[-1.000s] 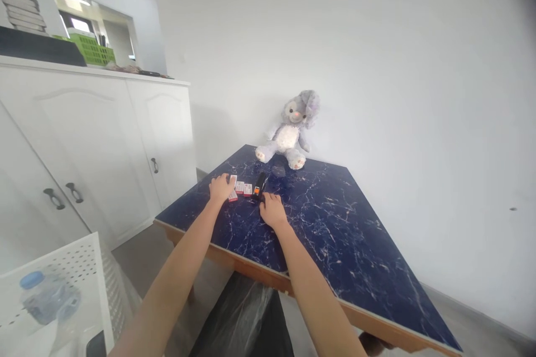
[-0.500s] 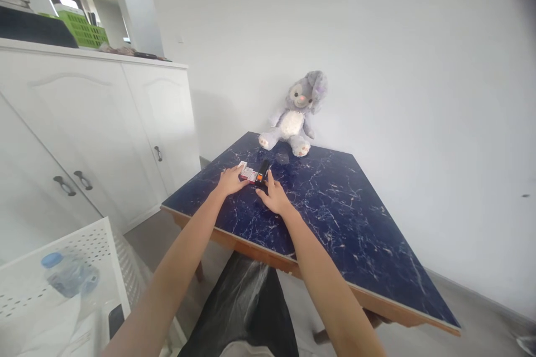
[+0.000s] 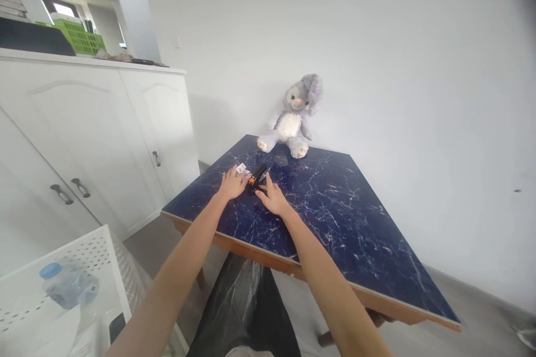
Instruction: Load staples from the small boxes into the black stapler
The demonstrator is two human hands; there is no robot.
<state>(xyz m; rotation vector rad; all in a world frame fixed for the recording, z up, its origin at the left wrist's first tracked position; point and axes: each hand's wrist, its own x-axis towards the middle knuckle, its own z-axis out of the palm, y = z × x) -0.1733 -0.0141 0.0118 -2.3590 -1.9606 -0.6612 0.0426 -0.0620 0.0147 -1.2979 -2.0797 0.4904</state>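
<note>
On the blue marbled table point(image 3: 335, 217), my left hand point(image 3: 233, 183) reaches over a short row of small white boxes point(image 3: 242, 169). Its fingers and thumb curl around them and hide most of the row. Right beside its thumb lies a black elongated object point(image 3: 257, 174) with an orange patch; its exact kind is too small to make out. My right hand point(image 3: 273, 197) rests just to the right, with thumb and index finger apart. Those fingertips are at the side of the black object, and nothing shows in the palm.
A grey plush toy point(image 3: 288, 117) sits at the table's back edge against the wall. White cabinets point(image 3: 84, 117) stand at the left, with a green basket point(image 3: 84, 39) on top. Below them, a white perforated bin point(image 3: 100, 245) holds a plastic bottle point(image 3: 67, 284).
The black object has shifted left toward my left hand and leans more to the right at its far end. It now covers part of the white boxes. The view has shifted slightly.
</note>
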